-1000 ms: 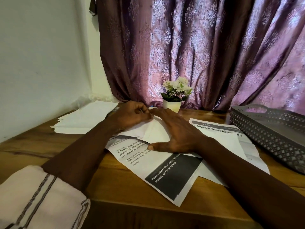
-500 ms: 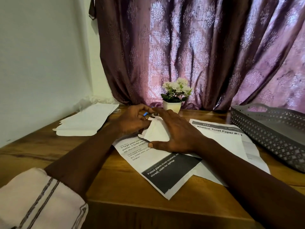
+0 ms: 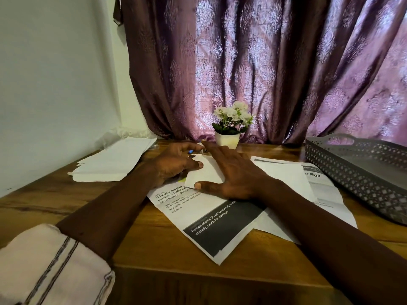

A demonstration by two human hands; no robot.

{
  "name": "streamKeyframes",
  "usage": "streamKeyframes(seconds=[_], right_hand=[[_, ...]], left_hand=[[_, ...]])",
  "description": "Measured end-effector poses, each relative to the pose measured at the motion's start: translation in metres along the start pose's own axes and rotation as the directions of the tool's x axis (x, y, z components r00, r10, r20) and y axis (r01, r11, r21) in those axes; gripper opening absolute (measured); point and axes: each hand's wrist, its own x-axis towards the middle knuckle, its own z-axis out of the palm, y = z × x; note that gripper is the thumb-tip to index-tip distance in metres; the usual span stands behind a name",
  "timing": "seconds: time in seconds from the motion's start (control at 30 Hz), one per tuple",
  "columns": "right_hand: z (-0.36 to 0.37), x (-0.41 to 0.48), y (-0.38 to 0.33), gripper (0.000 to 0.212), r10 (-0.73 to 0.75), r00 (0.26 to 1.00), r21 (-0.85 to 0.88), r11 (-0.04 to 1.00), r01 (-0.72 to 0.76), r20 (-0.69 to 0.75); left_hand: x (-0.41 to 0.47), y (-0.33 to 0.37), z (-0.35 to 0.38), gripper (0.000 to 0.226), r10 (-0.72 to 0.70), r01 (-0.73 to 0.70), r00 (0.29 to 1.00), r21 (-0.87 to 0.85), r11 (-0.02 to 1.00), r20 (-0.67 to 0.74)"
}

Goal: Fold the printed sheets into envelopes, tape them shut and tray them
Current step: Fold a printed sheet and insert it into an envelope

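A white folded sheet (image 3: 206,176) lies on top of a printed sheet (image 3: 198,219) with a black band, in the middle of the wooden table (image 3: 66,201). My right hand (image 3: 233,175) lies flat on the fold, fingers straight and thumb along its near edge. My left hand (image 3: 176,165) sits at the fold's left side. Its thumb touches the paper and its fingers curve over a small blue item (image 3: 190,152) that is mostly hidden. A second printed sheet (image 3: 308,183) lies to the right. The grey perforated tray (image 3: 352,172) stands at the far right.
A stack of white sheets (image 3: 114,161) lies at the back left near the wall. A small white pot of white flowers (image 3: 228,139) stands just behind my hands, in front of the purple curtain (image 3: 264,62). My sleeve (image 3: 48,267) is at the lower left.
My left hand has opened from a curled grip at the fold's far end, and its fingers now stretch toward the small blue item. My right hand stays flat on the fold.
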Motion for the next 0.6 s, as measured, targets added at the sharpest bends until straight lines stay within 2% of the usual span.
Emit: streamKeyframes(seconds=[0.07,0.13,0.27,0.4,0.5,0.6], right_hand=[[-0.001,0.001,0.004,0.097,0.045,0.999,-0.076,0.996,-0.045,-0.005],[0.000,0.001,0.010,0.095,0.098,0.995,-0.138,0.986,-0.097,0.001],[0.002,0.001,0.015,0.095,0.162,0.985,-0.082,0.984,-0.156,0.067],[0.005,0.002,0.012,0.091,0.142,0.987,-0.054,0.989,-0.138,0.073],[0.008,0.004,0.012,0.089,0.097,0.995,-0.057,0.994,-0.095,0.022],[0.009,0.005,0.010,0.087,0.069,0.997,-0.029,0.997,-0.069,0.019]], left_hand=[[0.003,-0.002,-0.004,0.042,-0.011,0.012,0.998,0.025,1.000,-0.058],[0.004,-0.005,-0.006,0.035,-0.014,0.016,0.995,0.024,1.000,-0.099],[0.005,-0.008,-0.006,0.050,-0.026,0.033,0.992,0.055,0.998,-0.120],[0.006,-0.007,-0.006,0.053,-0.042,0.049,0.993,0.064,0.997,-0.111],[0.007,-0.006,-0.009,0.055,-0.064,0.065,0.998,0.074,0.995,-0.023],[0.008,-0.004,-0.008,0.047,-0.053,0.053,0.999,0.115,0.992,0.000]])
